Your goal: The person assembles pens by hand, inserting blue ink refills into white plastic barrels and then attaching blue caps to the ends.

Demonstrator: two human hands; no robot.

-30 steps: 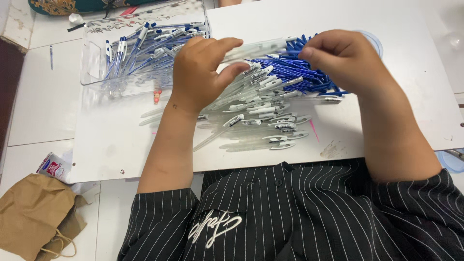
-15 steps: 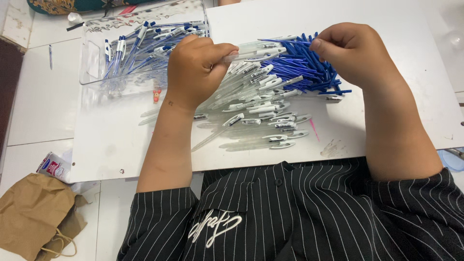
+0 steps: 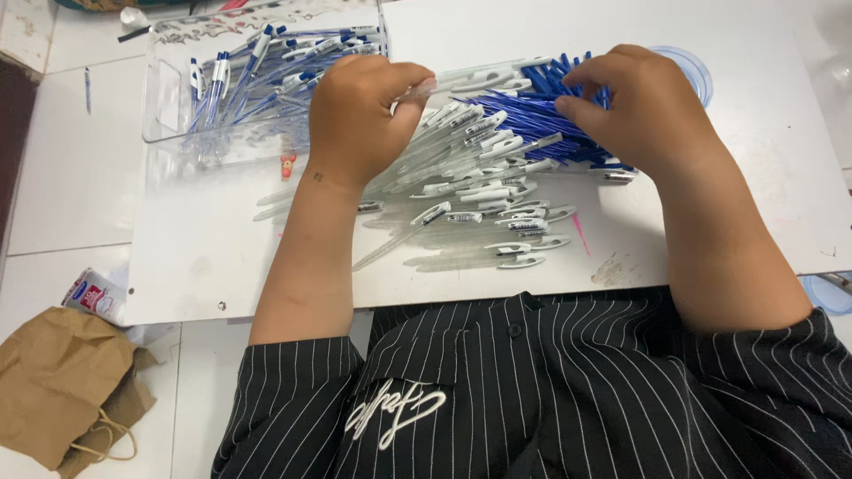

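Plastic dominates the white board (image 3: pixel 710 222): a loose heap of clear pen barrels (image 3: pixel 484 177) with white clips lies fanned across its middle, slim, glossy and see-through, and just beyond them sits a bundle of thin blue refills (image 3: pixel 532 111), ribbed with spiral lines. At the far left a clear plastic tray (image 3: pixel 169 98) holds finished blue-and-white pens. A crumpled brown paper bag (image 3: pixel 62 381) lies off the board near the person's striped sleeve. The left hand (image 3: pixel 359 120) is curled palm-down over the left end of the heap, thumb and fingers pinched shut on one clear barrel (image 3: pixel 444 82) that sticks out to the right, raised above the pile. The right hand (image 3: pixel 639 111) arches over the right end of the refill bundle, fingertips pressed into the blue rods; whether it has closed on a single one cannot be told. Compared with half a second ago, the left hand's pinch on the barrel sits a little more upright, and the right hand has spread lower onto the refills.
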